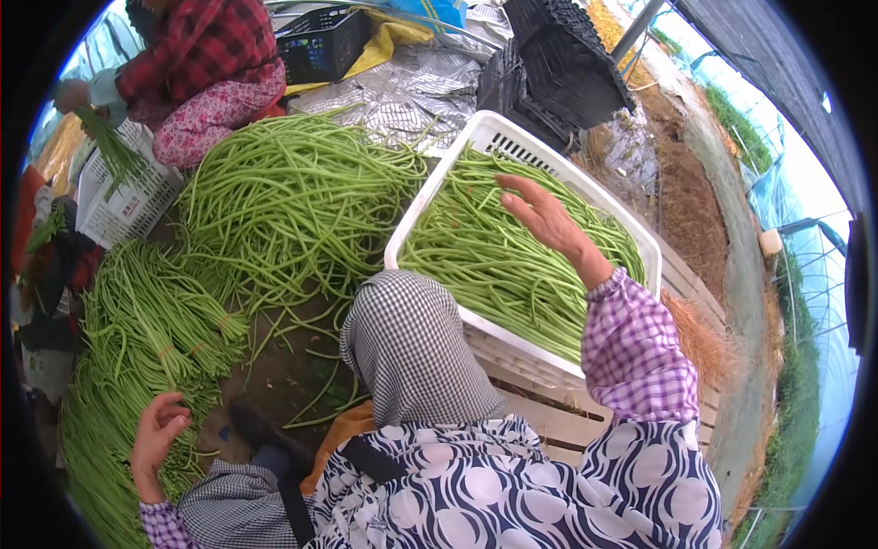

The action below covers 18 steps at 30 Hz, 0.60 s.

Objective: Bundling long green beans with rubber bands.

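Long green beans fill a white plastic crate in front of me. My right hand is over the beans in that crate, fingers apart, with nothing in its grasp. Far to the left, my left hand is raised beside bundled long beans, its fingers curved and apart, holding nothing. Bands go round several of the bundles. A big heap of loose long beans lies on the ground left of the crate. My knees are covered by checked cloth.
A person in a red checked shirt crouches at the upper left, holding beans above a white slatted crate. Black crates are stacked beyond mine, and another black crate stands on sheeting. Wooden slats lie under the bean crate.
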{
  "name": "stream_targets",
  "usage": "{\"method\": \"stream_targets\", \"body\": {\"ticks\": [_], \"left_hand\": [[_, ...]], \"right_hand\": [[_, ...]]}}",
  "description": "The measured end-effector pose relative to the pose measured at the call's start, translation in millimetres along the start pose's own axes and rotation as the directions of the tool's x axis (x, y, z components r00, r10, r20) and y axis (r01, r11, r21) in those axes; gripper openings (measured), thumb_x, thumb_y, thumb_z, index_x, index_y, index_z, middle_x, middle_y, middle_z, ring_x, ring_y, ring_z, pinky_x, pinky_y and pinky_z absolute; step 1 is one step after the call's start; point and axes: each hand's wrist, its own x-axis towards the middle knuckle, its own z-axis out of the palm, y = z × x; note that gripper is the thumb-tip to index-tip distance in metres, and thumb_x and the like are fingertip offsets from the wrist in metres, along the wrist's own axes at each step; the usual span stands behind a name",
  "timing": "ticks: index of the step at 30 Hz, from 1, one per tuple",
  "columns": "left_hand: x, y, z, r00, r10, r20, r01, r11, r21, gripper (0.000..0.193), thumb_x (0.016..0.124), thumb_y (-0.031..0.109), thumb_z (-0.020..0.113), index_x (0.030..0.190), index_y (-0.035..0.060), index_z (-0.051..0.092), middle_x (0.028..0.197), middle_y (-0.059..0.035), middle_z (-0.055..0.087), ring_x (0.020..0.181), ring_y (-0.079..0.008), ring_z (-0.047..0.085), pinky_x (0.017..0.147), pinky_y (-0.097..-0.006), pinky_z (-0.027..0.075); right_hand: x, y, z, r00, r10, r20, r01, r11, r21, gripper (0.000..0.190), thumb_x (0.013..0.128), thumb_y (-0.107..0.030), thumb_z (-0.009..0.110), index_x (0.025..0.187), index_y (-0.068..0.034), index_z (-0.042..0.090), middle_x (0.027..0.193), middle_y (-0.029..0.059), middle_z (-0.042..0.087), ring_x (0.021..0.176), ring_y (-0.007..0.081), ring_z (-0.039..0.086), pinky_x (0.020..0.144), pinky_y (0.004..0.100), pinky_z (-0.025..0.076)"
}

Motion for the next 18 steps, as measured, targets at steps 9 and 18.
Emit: {"method": "stream_targets", "body": {"ticks": [9, 18], "left_hand": [[9.0, 1.2, 1.1, 0.999, 0.018, 0.038, -0.016, 0.999, -0.03, 0.043, 0.083, 0.011, 0.065, 0.123, 0.0056, 0.052, 0.101, -0.0119, 0.065, 0.092, -0.0201, 0.064, 0.08, -0.033, 0.051], [2.5, 2.2, 0.7, 0.999, 0.035, 0.014, -0.035, 0.999, -0.014, 0.042, 0.082, 0.009, 0.064, 0.123, 0.0043, 0.052, 0.1, -0.0113, 0.065, 0.091, -0.0192, 0.064, 0.08, -0.0326, 0.051]], "right_hand": [[-67.2, 44.8, 47.7, 0.973, 0.109, 0.202, -0.01, 0.9, -0.436, 0.062, 0.095, -0.05, 0.038, 0.14, -0.008, 0.035, 0.145, 0.0132, 0.034, 0.135, 0.0274, 0.031, 0.111, 0.0436, 0.023], [-86.5, 2.6, -12.4, 0.936, -0.071, 0.344, 0.164, 0.955, -0.247, 0.025, 0.073, -0.002, 0.063, 0.095, -0.013, 0.066, 0.104, 0.009, 0.057, 0.103, 0.0254, 0.056, 0.085, 0.0359, 0.049]]}}
